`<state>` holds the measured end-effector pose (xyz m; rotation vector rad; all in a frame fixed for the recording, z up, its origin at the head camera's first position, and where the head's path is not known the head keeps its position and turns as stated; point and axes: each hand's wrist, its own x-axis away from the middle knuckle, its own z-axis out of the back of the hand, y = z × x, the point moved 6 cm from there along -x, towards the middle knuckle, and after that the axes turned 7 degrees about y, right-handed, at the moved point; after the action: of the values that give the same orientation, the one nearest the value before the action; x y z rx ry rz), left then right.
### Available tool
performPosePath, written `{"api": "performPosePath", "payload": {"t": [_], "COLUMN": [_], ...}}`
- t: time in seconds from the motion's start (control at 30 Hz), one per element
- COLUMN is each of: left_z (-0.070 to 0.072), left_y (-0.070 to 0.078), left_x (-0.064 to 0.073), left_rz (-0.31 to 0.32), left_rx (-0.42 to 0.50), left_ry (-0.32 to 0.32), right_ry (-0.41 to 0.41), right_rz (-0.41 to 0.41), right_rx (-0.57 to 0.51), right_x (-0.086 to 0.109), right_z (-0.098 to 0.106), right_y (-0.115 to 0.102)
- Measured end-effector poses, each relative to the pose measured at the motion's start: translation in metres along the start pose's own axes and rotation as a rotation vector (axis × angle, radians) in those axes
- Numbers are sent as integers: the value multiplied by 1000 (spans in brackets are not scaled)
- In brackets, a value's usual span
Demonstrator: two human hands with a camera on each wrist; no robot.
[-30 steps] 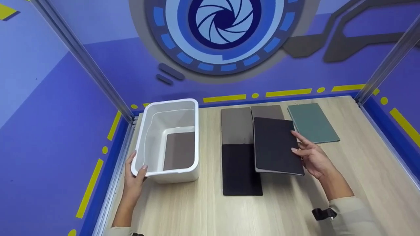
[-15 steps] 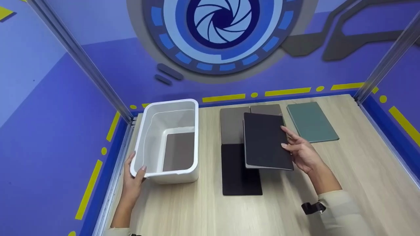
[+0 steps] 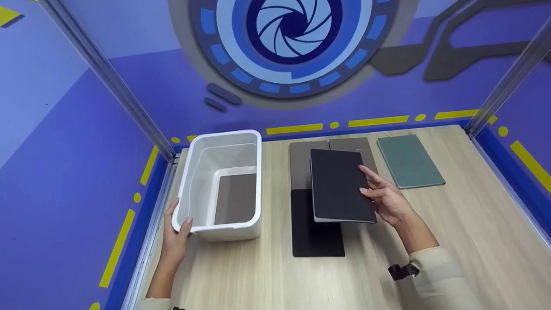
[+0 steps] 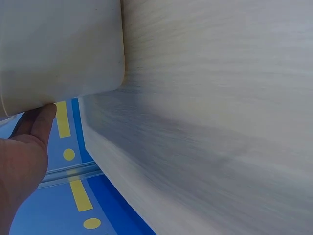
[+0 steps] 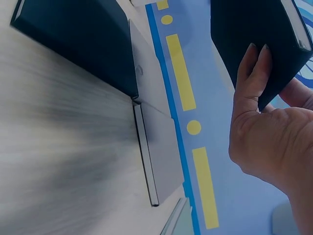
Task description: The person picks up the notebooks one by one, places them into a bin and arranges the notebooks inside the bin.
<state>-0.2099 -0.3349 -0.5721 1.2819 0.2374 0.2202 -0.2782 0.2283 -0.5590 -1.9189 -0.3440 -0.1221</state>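
My right hand (image 3: 389, 202) pinches a black notebook (image 3: 340, 185) by its right edge, thumb on top and fingers beneath, as the right wrist view shows. The notebook is held above the table, overlapping another black notebook (image 3: 316, 241) and the brown-grey notebooks behind. My left hand (image 3: 175, 234) grips the near left corner of a white plastic bin (image 3: 258, 181), thumb over the rim. A brown notebook (image 3: 236, 198) lies flat on the bin's floor. In the left wrist view, the fingers (image 4: 44, 122) touch the bin's outer wall.
Two brown-grey notebooks (image 3: 301, 161) lie side by side near the back wall. Right of them lies a green notebook (image 3: 411, 161). Blue-purple panels (image 3: 142, 86) with metal posts enclose the wooden table (image 3: 275, 275) at the back and sides.
My right hand has carried the black notebook leftward, from over the table's right part toward the bin, uncovering more of the right brown-grey notebook. My left hand and the bin stay in place.
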Motion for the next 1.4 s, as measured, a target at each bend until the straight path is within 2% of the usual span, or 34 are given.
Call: {"api": "performPosePath", "payload": {"t": [0.23,0.47,0.73,0.97,1.4], "left_z": [0,1,2,3,-1], "left_y": [0,-4,-5,-4,-1], "left_x": [-3,-2,-4,-3,0], "left_rz": [-2,9,16,22,15], "left_rx": [31,53,42,33,33], "left_ry": [-19,5,12,15,10], "right_ry": [-22,-22,-36,-54,-80], "right_rz": [-6,10,12,13,32], "right_rx": [11,8,-23,-7,-49], "right_x": [-9,-18,-23,-28,-32], "right_z": [-14,-27,-38,-51,-71], "right_y": [-4,-11,-16,-18,-21]}}
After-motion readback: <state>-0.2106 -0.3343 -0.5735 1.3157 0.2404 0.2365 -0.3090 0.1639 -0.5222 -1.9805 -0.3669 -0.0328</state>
